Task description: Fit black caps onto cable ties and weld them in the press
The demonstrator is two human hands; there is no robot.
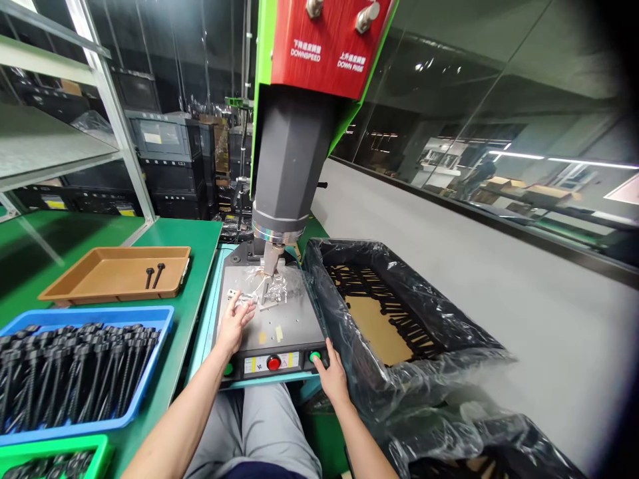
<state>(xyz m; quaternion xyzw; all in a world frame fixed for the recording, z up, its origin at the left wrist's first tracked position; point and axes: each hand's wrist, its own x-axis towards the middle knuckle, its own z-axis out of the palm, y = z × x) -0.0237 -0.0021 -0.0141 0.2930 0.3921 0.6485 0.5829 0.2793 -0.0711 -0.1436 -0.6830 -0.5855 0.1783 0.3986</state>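
Observation:
My left hand (pixel 235 326) is over the press's grey metal base plate (pixel 294 326), fingers spread and nothing visible in them. Its fingertips are near a small metal fixture (pixel 268 303) wrapped about with clear plastic film (pixel 279 287). Directly above the fixture is the metal horn (pixel 272 258) of the red, green and dark-grey press (pixel 297 153). At the base's front right corner, my right hand (pixel 333 376) has its thumb at a green button (pixel 314 357), other fingers stretched along the side. A red button (pixel 273 362) lies between the hands. Whether a part sits in the fixture, I cannot tell.
On the left, a brown tray (pixel 114 296) has two black strap-like parts (pixel 158 275). A blue tray (pixel 167 326) holds many more; a green tray (pixel 102 452) is in front. To the right stands a plastic-lined bin (pixel 344 319) with black parts and cardboard.

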